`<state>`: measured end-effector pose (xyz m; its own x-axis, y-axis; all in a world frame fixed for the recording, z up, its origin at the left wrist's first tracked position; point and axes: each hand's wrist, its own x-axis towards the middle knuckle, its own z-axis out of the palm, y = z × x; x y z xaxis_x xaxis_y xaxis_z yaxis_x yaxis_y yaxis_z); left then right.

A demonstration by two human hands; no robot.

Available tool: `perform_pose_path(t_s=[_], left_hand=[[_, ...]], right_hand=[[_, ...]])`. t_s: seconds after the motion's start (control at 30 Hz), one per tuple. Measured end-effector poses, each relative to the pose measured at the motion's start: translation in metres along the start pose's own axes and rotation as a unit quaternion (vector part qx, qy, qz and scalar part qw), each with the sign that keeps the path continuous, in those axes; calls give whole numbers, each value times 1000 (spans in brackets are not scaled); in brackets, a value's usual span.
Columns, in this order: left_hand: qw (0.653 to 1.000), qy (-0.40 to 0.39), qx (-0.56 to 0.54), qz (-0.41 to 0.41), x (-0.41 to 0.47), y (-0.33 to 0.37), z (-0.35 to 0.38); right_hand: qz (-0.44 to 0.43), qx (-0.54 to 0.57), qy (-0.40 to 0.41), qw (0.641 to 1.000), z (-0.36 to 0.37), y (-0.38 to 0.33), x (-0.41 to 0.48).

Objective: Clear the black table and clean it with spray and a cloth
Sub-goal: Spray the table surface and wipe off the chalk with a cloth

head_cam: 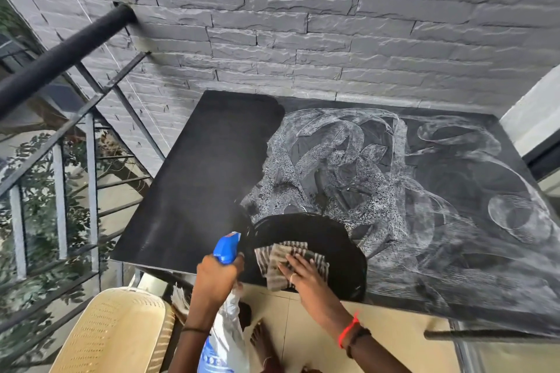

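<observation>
The black table (194,179) stands against a grey brick wall. Its left part is plain black, and its middle and right are covered in white smeared streaks. My left hand (216,277) grips a spray bottle (225,339) with a blue trigger head, held at the table's near edge. My right hand (303,274) presses flat on a striped brown cloth (274,257) at the table's front edge. Around the cloth is a wet, dark wiped arc.
A cream plastic chair (115,333) stands at the lower left, close to the table's near corner. A black metal railing (63,60) runs along the left with foliage beyond it. Tiled floor and a bare foot (260,339) show below the table edge.
</observation>
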<state>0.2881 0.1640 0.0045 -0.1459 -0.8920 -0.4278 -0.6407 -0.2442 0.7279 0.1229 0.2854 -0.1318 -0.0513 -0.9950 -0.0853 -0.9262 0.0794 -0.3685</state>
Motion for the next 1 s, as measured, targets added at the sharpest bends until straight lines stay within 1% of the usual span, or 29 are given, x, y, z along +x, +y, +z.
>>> perform_pose_path(t_s=[0.03,0.07,0.1,0.13,0.17,0.23,0.3,0.37,0.43,0.53,0.67,0.7,0.77,0.83,0.87,0.93,1.0], left_hand=[[1000,-2,-3,0,3,2,0],[1000,-2,-5,1,5,5,-1],[1000,-2,-8,3,7,7,-2],[1000,-3,-12,3,9,8,-4],[1000,-4,-16,3,11,8,-4],[1000,-8,-15,0,17,9,-6],[1000,-14,-13,-2,21,10,-8],[1000,-16,-12,0,27,9,-9],[1000,-22,-9,3,32,10,-10],[1000,-21,-13,1,44,15,-12],[1000,-11,-17,5,62,27,-14],[1000,-11,-17,8,68,30,-15],[1000,-11,-23,10,76,36,-16],[999,-16,-24,15,87,40,-17],[999,-15,-28,17,90,42,-17],[999,-12,-33,19,97,45,-19],[999,-11,-31,22,107,47,-24]], right_hand=[[5,9,-12,1000,-4,9,-10],[14,26,-2,1000,-12,17,-18],[41,45,22,998,-19,28,-25],[81,33,50,995,-29,38,-30],[99,15,51,994,-39,52,-32],[141,46,62,987,-53,82,-17],[166,49,62,983,-63,100,15],[161,43,56,984,-70,103,51],[153,38,51,986,-70,86,82],[90,32,38,995,-56,42,106],[5,27,21,999,-28,-3,90],[-10,15,19,1000,-24,-6,78],[-31,-16,-11,999,-20,-1,52],[-1,-16,-56,998,-24,19,33],[19,-16,-60,998,-27,32,26],[74,2,-45,996,-39,61,19],[118,33,-18,992,-55,91,32]])
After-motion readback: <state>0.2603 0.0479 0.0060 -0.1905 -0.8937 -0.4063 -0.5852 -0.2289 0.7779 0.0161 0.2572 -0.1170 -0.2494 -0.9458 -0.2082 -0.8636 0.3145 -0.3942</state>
